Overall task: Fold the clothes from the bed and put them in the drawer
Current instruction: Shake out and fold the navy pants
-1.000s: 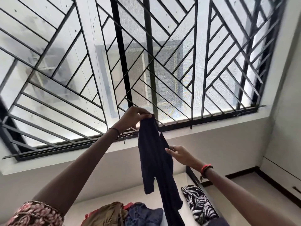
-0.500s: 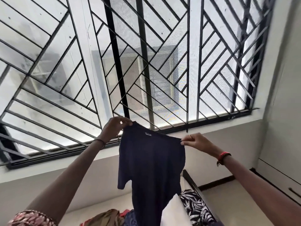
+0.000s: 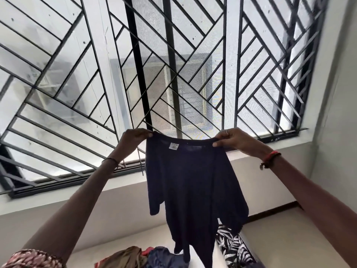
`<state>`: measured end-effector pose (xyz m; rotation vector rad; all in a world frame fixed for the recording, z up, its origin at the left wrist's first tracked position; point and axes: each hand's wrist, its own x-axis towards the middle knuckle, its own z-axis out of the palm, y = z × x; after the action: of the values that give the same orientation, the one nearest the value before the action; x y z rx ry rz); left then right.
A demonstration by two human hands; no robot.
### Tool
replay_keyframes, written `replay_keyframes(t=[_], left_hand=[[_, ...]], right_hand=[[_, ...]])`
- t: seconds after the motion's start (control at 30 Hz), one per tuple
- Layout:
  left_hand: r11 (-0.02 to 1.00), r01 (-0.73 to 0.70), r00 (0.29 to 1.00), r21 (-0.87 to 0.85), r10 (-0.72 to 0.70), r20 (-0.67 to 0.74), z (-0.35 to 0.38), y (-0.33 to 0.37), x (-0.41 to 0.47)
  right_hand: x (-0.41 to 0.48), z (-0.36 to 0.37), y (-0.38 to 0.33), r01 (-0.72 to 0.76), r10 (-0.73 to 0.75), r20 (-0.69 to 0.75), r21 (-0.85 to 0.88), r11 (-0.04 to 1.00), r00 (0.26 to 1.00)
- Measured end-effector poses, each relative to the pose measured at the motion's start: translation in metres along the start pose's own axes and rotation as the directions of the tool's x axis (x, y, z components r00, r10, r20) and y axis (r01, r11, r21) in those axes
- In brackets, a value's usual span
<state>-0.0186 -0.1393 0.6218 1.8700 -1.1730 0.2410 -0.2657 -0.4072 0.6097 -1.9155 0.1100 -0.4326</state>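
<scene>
The left hand (image 3: 133, 140) pinches one top corner of the dark blue shirt (image 3: 193, 180). The right hand (image 3: 233, 141) pinches the other top corner. The shirt is held up wide in front of the window (image 3: 173, 74), at its bottom edge, and hangs down. Far below the window lie a pile of clothes (image 3: 146, 258) and a black and white leafy cloth (image 3: 235, 248).

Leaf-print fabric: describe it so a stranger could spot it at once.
Start at the barred window; below it a navy T-shirt is held up. Under the shirt's lower right edge, at the picture's bottom, lies the leaf-print fabric. It alone is patterned black and white; the heaped clothes to its left are plain olive, red and blue.
</scene>
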Motion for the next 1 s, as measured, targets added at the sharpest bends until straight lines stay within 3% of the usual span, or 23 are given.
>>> replay_keyframes(t=[0.13,0.2,0.3,0.37,0.53,0.73,1.0], left_hand=[[0.995,0.012,0.999,-0.101,-0.007,0.046,-0.007,0.015,-0.001],[0.990,0.031,0.990,-0.134,-0.012,0.137,-0.016,0.023,-0.003],[0.935,0.088,0.940,-0.344,0.037,0.340,-0.029,0.034,-0.008],[0.887,0.157,0.918,-0.434,0.032,0.396,-0.031,0.038,-0.008],[0.924,0.223,0.904,-0.311,-0.077,0.421,-0.016,0.030,-0.009],[0.742,0.421,0.897,-0.522,-0.256,0.359,0.013,0.033,-0.013],[0.675,0.439,0.877,-0.593,-0.178,0.447,0.048,0.070,-0.025]], right_hand=[[0.002,-0.008,-0.016,0.006,-0.006,-0.016,0.046,0.999,1.000],[-0.002,-0.012,-0.025,-0.007,0.006,0.021,0.052,0.999,1.000],[-0.010,-0.017,-0.038,-0.016,0.005,0.067,0.172,0.985,0.998],[-0.010,-0.018,-0.041,-0.039,0.020,0.077,0.249,0.968,0.997],[0.002,-0.007,-0.025,-0.186,0.193,-0.030,0.147,0.971,0.981],[0.008,0.030,-0.018,-0.193,0.253,-0.158,0.321,0.927,0.954],[0.017,0.084,-0.025,-0.107,0.163,-0.079,0.470,0.876,0.984]])
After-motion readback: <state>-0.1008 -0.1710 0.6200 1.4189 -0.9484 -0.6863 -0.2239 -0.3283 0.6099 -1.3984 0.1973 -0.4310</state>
